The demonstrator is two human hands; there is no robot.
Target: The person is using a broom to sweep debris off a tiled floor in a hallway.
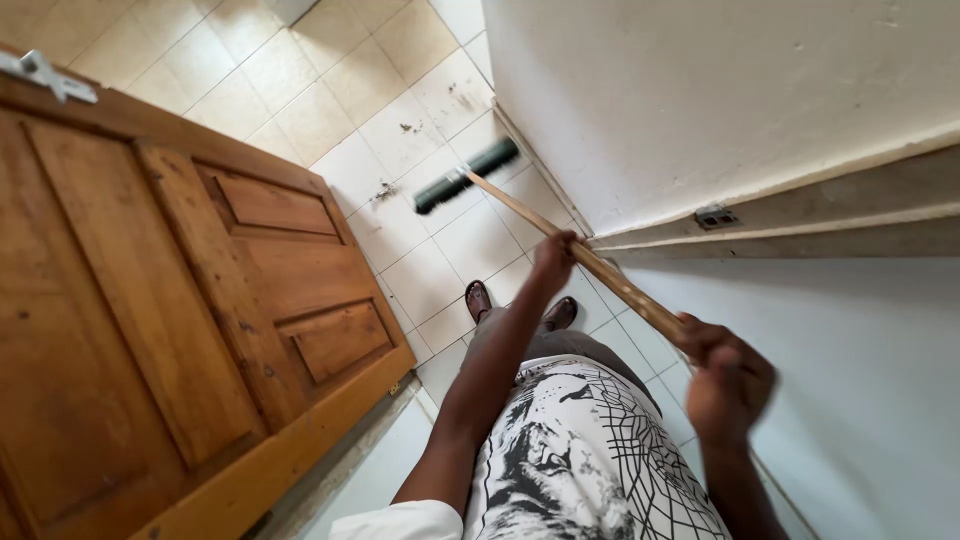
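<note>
I hold a broom with a long wooden handle (520, 212) and a dark bristle head (467, 176) that rests on the cream floor tiles (330, 100) near the wall. My left hand (555, 255) grips the handle partway down. Higher up, my right hand (728, 375) is closed around the handle's upper end. Small bits of dirt (385, 192) lie on the tiles just left of the bristles. My feet in dark sandals (480, 298) stand behind the broom head.
An open wooden panelled door (180, 300) fills the left side, with a metal fitting (45, 75) at its top. A white wall (720, 90) and a door frame (800, 215) with a metal strike plate (716, 216) stand on the right.
</note>
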